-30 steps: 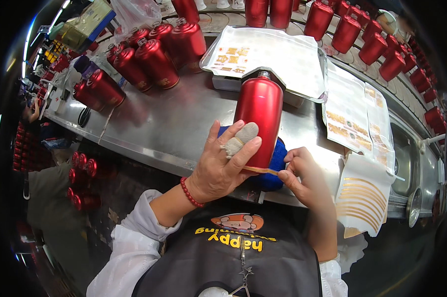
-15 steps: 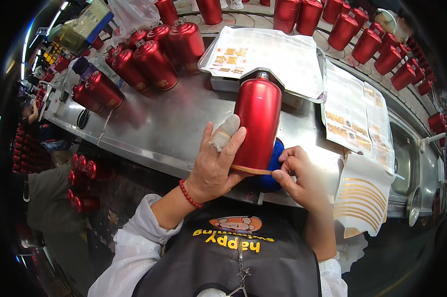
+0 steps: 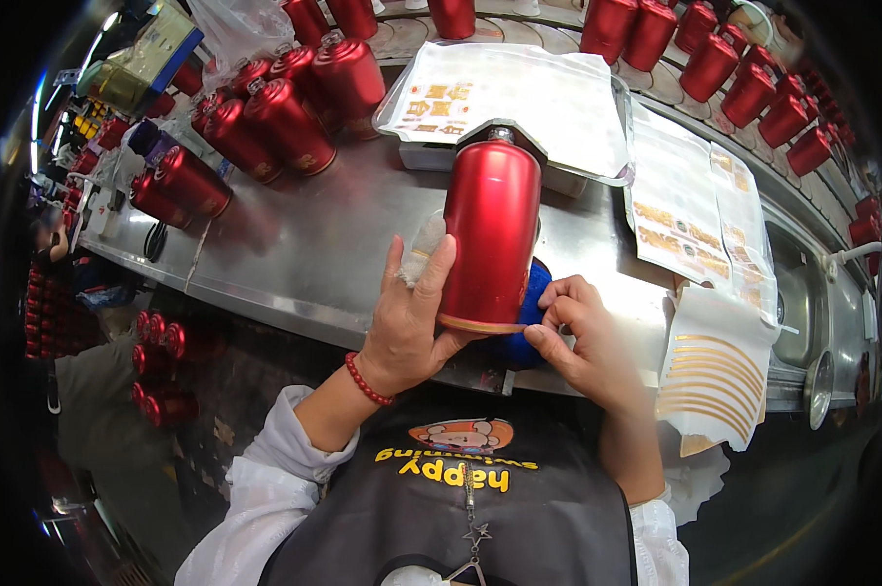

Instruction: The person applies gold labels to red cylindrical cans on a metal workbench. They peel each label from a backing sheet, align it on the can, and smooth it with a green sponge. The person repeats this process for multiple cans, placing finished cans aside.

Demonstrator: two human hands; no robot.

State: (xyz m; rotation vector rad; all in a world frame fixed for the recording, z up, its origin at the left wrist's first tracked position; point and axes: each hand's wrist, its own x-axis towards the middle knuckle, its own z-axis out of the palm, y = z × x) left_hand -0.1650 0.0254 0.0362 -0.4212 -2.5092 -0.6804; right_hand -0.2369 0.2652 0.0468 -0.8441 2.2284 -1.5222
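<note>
Head view: the left hand (image 3: 399,330) is partly open and cupped around the left side of a red bottle (image 3: 492,230), its fingers loosely spread along the side and its thumb at the base; a pale cover (image 3: 426,237) wraps one finger. Just to its right, the right hand (image 3: 582,342) has curled fingers, with thumb and forefinger pinching the end of a thin gold strip (image 3: 480,325), which runs along the bottle's lower edge between the hands. The bottle leans over the table (image 3: 309,259), its neck at a dark bracket (image 3: 529,142) beyond the hands. A blue pad (image 3: 527,337) lies beneath the bottle, near the right fingertips. Right of the right hand is a white sheet (image 3: 690,317) of curved gold strips (image 3: 711,381); beyond the left hand stand more red bottles (image 3: 289,127).
</note>
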